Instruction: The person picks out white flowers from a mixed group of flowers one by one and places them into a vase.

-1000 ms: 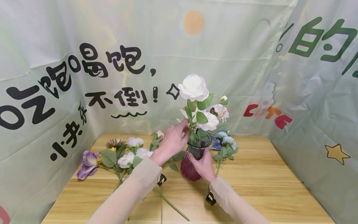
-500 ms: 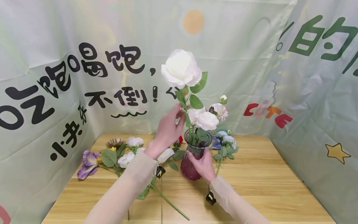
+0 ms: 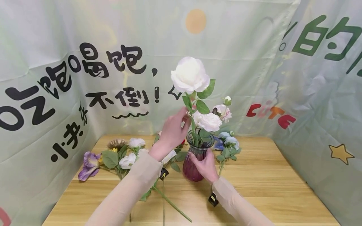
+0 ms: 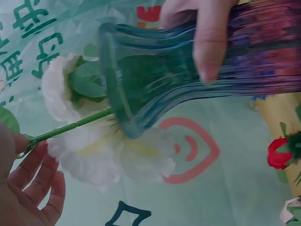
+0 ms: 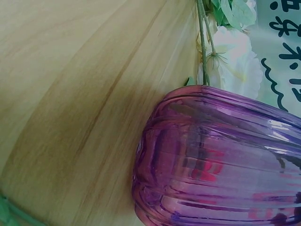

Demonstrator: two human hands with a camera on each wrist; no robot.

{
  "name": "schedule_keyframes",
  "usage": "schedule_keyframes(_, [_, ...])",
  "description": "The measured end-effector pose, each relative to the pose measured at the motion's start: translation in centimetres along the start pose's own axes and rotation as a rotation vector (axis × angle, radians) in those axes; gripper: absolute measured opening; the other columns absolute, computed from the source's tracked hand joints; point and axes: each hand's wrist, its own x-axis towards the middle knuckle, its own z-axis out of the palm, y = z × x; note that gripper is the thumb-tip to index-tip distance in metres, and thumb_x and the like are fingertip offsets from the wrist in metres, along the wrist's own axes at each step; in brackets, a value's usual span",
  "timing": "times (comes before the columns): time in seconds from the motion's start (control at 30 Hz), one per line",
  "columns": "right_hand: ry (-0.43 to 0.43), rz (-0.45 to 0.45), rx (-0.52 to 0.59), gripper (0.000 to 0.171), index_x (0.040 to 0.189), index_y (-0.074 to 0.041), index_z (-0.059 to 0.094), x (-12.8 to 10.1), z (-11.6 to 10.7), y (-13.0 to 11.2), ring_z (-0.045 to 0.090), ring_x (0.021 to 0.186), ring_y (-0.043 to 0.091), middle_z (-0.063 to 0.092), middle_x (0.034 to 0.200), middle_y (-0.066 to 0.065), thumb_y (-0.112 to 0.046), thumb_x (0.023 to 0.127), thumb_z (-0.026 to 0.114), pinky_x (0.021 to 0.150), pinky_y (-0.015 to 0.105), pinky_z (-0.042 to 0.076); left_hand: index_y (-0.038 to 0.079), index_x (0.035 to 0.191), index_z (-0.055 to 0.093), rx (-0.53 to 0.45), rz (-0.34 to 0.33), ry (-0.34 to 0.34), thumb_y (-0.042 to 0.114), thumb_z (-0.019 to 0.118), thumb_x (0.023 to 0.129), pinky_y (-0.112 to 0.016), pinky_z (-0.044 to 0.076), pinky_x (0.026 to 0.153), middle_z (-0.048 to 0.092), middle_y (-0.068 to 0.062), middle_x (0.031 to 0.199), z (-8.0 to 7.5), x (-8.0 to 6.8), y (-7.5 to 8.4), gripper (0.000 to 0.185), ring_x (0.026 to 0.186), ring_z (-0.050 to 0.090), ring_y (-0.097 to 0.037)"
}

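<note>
A ribbed purple glass vase (image 3: 195, 164) stands on the wooden table (image 3: 254, 188) and holds pale pink-white roses (image 3: 210, 121). My right hand (image 3: 204, 164) grips the vase's belly from the right; its finger (image 4: 209, 42) lies across the glass (image 4: 188, 70). My left hand (image 3: 183, 118) pinches the green stem (image 4: 70, 128) of a tall white rose (image 3: 190, 75), just left of the vase's mouth. The stem's lower end runs into the vase. The right wrist view shows only the vase wall (image 5: 221, 160) and the tabletop (image 5: 70, 94).
Loose flowers lie at the table's back left: a purple bloom (image 3: 89, 164), a sunflower (image 3: 116, 144), white roses (image 3: 135, 143). Blue flowers (image 3: 227, 142) lie behind the vase, a red bud (image 4: 280, 153) beside it. A long stem (image 3: 172, 205) crosses the front. Printed cloth walls enclose three sides.
My left hand raised the white rose up and to the left, then brought it down a little and right, over the vase. The right hand stayed on the vase.
</note>
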Motion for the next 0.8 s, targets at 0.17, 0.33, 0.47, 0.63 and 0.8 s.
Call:
schedule_keyframes(0.17, [0.015,0.025,-0.012,0.052,0.125,0.006,0.052,0.0,0.1,-0.3,0.066,0.101,0.025,0.069,0.114,0.022,-0.006,0.082,0.078,0.092,0.031,0.056,0.009,0.119,0.058,0.057,-0.037,-0.092,0.009,0.054,0.1,-0.03,0.05,0.054,0.077,-0.007,0.092,0.9,-0.6,-0.3,0.019,0.067,0.069,-0.02])
schedule_keyframes(0.33, [-0.003,0.039,0.019,0.053,0.128,0.004,0.051,0.0,0.2,-0.3,0.065,0.101,0.017,0.069,0.117,0.021,-0.006,0.083,0.078,0.093,0.028,0.055,0.007,0.11,0.059,0.092,-0.019,-0.132,0.007,0.057,0.098,-0.033,0.052,0.059,0.077,-0.008,0.089,1.7,-1.2,-0.9,0.012,0.065,0.066,-0.02])
schedule_keyframes(0.47, [-0.014,0.021,0.058,0.052,0.127,0.0,0.052,0.0,0.1,-0.1,0.064,0.099,0.011,0.069,0.116,0.016,-0.009,0.083,0.079,0.091,0.025,0.055,0.009,0.109,0.06,0.14,-0.032,-0.186,0.008,0.057,0.097,-0.035,0.05,0.057,0.075,-0.007,0.085,2.3,-1.8,-1.4,0.012,0.065,0.063,-0.021])
schedule_keyframes(0.63, [-0.016,-0.007,0.073,0.053,0.127,0.0,0.053,0.0,0.0,0.1,0.065,0.098,0.011,0.07,0.114,0.017,-0.01,0.083,0.081,0.089,0.025,0.056,0.008,0.11,0.062,0.117,-0.068,-0.228,0.012,0.06,0.095,-0.039,0.055,0.068,0.074,-0.009,0.095,2.3,-2.2,-1.7,0.016,0.082,0.069,-0.025])
schedule_keyframes(0.8, [-0.011,0.005,0.042,0.056,0.13,0.003,0.052,0.0,0.1,-0.2,0.063,0.099,0.009,0.069,0.118,0.02,-0.005,0.082,0.08,0.091,0.026,0.056,0.006,0.119,0.06,0.013,-0.186,-0.284,0.018,0.061,0.092,-0.036,0.056,0.075,0.07,-0.012,0.111,1.7,-2.8,-1.7,0.03,0.091,0.067,-0.024])
